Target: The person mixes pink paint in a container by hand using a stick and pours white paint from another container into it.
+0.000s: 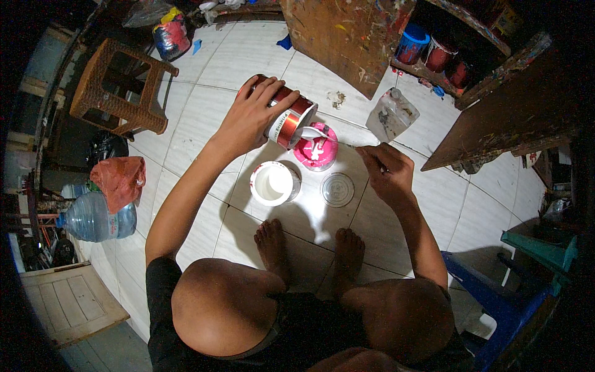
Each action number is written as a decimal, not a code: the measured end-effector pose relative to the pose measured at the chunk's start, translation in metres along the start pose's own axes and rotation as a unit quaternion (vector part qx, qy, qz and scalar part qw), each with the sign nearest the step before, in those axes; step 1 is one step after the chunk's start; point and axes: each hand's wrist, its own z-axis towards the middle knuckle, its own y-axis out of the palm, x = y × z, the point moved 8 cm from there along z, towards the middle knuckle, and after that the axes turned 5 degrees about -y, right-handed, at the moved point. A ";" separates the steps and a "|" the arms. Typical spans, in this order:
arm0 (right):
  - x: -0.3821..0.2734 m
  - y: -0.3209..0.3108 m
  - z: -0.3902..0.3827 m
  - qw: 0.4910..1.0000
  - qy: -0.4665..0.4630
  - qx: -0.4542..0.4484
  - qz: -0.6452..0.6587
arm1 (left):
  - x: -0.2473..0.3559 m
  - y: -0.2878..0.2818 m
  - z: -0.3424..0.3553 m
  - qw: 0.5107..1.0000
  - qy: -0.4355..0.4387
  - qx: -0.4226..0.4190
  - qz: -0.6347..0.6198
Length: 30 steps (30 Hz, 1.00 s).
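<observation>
My left hand [251, 111] grips a tilted can [288, 130] with a red-and-silver label, its mouth turned down to the right above a pink-stained round container [316, 155]. My right hand [390, 170] holds a white, spatula-like tool [356, 141] reaching to the can's mouth, where white material shows; I cannot tell whether it is flowing. An open white tub [260, 192] stands nearer my feet, and a clear round lid [338, 189] lies right of it.
A translucent jug [392, 115] sits beyond my right hand. Around the tiled floor are a brown stool [93, 87], a water jug [93, 220] with a red bag [118, 180], a blue-and-green plastic object [496, 285], paint-spattered boards [341, 43] and shelved paint cans [412, 46].
</observation>
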 end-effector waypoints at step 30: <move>0.084 0.137 0.033 0.922 0.234 -0.005 0.310 | 0.006 0.000 0.004 0.997 -0.022 -0.009 -0.078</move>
